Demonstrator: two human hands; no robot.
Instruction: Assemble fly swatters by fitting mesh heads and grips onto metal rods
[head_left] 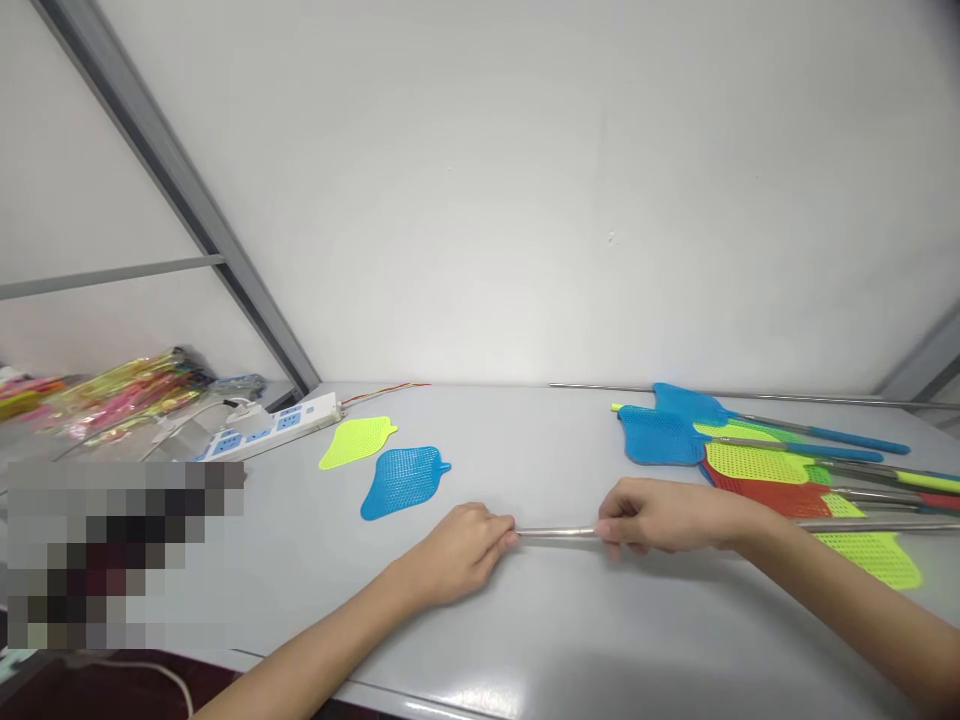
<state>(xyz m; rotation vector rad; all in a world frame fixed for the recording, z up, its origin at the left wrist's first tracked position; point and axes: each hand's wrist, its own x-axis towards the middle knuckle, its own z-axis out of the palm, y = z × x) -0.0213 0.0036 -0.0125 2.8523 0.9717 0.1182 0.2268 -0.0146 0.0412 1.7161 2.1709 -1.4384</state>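
looked out from up on the head, faced forward and down, and caught the grey table [525, 640] from close above! took in the left hand [465, 550] and right hand [667, 515] near the lower middle, and reached across to the pale wall [480, 200] beyond.

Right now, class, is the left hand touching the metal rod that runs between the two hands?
Touching. The head view shows the left hand pinching the metal rod, with no gap at its fingers.
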